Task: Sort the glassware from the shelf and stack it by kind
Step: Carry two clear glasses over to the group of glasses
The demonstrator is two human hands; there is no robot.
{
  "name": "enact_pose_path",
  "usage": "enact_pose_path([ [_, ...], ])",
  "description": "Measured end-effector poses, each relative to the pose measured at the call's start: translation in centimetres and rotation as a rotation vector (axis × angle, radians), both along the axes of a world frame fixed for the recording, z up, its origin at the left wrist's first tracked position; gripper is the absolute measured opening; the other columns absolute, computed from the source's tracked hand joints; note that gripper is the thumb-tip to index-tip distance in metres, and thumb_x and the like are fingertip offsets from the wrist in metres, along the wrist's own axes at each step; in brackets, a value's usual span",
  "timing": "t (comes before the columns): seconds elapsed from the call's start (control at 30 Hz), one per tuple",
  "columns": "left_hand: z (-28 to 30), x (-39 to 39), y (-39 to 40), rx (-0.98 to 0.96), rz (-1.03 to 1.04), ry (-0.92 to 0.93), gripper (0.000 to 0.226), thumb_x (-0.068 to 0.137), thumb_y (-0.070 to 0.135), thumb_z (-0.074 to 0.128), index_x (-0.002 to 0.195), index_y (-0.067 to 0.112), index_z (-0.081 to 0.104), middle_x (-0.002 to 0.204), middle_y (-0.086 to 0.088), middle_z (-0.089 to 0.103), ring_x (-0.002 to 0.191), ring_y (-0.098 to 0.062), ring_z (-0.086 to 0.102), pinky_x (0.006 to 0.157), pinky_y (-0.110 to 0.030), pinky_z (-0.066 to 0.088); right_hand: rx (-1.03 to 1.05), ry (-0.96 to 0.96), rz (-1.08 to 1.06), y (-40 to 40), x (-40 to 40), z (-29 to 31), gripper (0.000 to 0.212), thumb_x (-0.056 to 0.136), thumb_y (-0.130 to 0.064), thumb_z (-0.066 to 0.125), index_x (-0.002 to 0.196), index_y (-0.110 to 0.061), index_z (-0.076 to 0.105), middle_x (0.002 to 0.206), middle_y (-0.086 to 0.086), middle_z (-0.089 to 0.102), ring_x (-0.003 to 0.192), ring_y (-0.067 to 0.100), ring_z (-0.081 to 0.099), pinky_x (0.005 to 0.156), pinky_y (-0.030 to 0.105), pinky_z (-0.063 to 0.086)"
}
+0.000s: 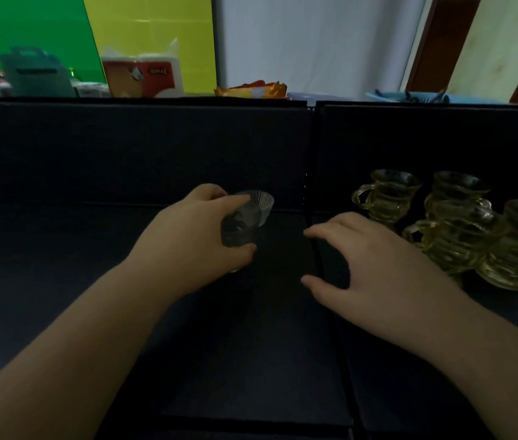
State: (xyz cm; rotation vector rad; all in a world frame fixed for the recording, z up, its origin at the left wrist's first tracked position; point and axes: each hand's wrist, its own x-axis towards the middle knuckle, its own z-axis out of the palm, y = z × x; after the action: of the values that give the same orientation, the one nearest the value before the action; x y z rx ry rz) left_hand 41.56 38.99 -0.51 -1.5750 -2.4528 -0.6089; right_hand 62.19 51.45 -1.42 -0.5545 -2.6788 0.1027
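The left hand (194,236) reaches forward over the dark bench (124,312), fingers and thumb curled round a small clear ribbed glass (248,217) tilted with its mouth toward the far right. The right hand (375,265) hovers palm down just right of it, fingers spread and relaxed, holding nothing. Amber handled mugs (460,230) stand clustered at the right, near the right hand.
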Motion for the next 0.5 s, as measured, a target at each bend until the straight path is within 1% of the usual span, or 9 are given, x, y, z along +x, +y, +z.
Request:
enact_pose_path([
  [0.1, 0.7, -1.0, -1.3, 0.089, -0.013, -0.001, 0.076, 0.073, 0.062, 0.063, 0.142, 0.044, 0.037, 0.136, 0.019, 0.037, 0.101, -0.002, 0.05, 0.078, -0.021, 0.043, 0.056, -0.035, -0.04, 0.1, -2.2, 0.5, 0.064, 0.086, -0.06, 0.058, 0.144, -0.037, 0.041, 0.131, -0.014, 0.045, 0.115, 0.004, 0.046, 0.089, 0.023, 0.046],
  [0.17, 1.1, -1.4, -2.2, 0.124, -0.011, 0.003, 0.076, 0.072, 0.062, 0.062, 0.142, 0.042, 0.039, 0.136, 0.018, 0.039, 0.1, -0.002, 0.051, 0.079, -0.022, 0.042, 0.053, -0.063, -0.046, 0.3, -4.0, 0.7, 0.065, 0.086, -0.059, 0.059, 0.143, -0.036, 0.041, 0.132, -0.011, 0.046, 0.114, 0.007, 0.048, 0.088, 0.026, 0.049],
  [0.27, 1.5, -1.8, -3.0, 0.128, -0.008, 0.011, 0.079, 0.069, 0.062, 0.059, 0.142, 0.042, 0.038, 0.135, 0.018, 0.038, 0.1, -0.002, 0.049, 0.079, -0.022, 0.041, 0.044, -0.075, -0.052, 1.4, -7.1, 1.0, 0.069, 0.084, -0.059, 0.063, 0.144, -0.033, 0.041, 0.134, -0.004, 0.046, 0.115, 0.014, 0.052, 0.089, 0.034, 0.052],
  [0.37, 1.4, -2.0, -3.5, 0.116, -0.02, 0.007, 0.08, 0.069, 0.063, 0.058, 0.143, 0.043, 0.036, 0.136, 0.018, 0.037, 0.1, 0.0, 0.047, 0.078, -0.02, 0.04, -0.008, -0.072, -0.092, 2.9, -10.5, 1.0, 0.077, 0.082, -0.06, 0.066, 0.146, -0.03, 0.038, 0.137, 0.003, 0.044, 0.116, 0.021, 0.052, 0.09, 0.038, 0.052],
  [0.5, 0.9, -2.6, -4.0, 0.092, -0.013, 0.029, 0.08, 0.073, 0.06, 0.064, 0.144, 0.045, 0.032, 0.14, 0.016, 0.033, 0.1, 0.002, 0.04, 0.078, -0.019, 0.036, -0.009, -0.122, -0.168, 4.0, -14.6, 0.5, 0.085, 0.081, -0.066, 0.064, 0.149, -0.025, 0.033, 0.143, 0.011, 0.037, 0.124, 0.031, 0.046, 0.095, 0.044, 0.049],
])
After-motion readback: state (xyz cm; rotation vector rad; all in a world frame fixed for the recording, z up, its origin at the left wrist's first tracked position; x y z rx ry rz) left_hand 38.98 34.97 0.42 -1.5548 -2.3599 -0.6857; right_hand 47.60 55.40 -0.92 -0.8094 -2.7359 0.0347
